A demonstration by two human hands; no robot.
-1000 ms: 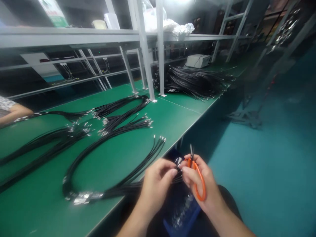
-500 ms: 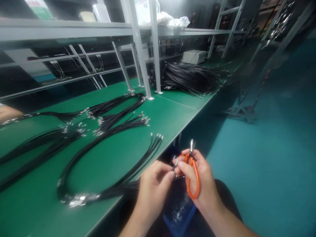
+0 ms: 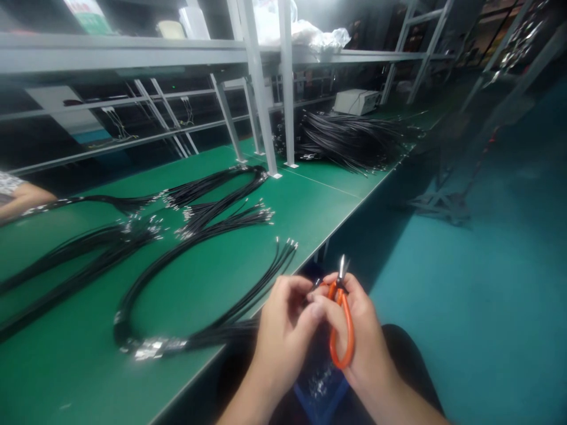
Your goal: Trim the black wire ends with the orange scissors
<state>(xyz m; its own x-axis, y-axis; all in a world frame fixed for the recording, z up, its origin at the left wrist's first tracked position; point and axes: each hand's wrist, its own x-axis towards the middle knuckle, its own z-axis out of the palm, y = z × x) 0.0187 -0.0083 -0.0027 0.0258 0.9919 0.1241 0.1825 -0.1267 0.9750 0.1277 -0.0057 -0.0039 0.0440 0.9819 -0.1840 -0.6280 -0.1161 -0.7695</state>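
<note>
Orange-handled scissors (image 3: pixel 342 319) rest in my right hand (image 3: pixel 361 313), blades pointing up and away. The right thumb and fingertips reach over to meet my left hand (image 3: pixel 286 321) above the lap. My left fingers are pinched around the end of a thin black cable (image 3: pixel 317 284); most of it is hidden by the fingers. A bundle of black cables (image 3: pixel 221 338) runs from the table edge toward my left hand. Its wrapped section (image 3: pixel 153 348) lies on the green table (image 3: pixel 195 289), and a few loose cables with metal tips (image 3: pixel 287 251) fan out beside it.
More cable bundles (image 3: pixel 80 251) lie at the left, near another person's arm (image 3: pixel 29 198). A large cable pile (image 3: pixel 349 136) and a pale box (image 3: pixel 355 101) stand farther back. Shelf posts (image 3: pixel 261 106) rise from the table. Below my hands is a blue tray (image 3: pixel 321 389) holding small bits.
My two hands have drawn closer together, and the left thumb now meets the right one. The scissors have shifted slightly left and down. The view has swung a little to the left.
</note>
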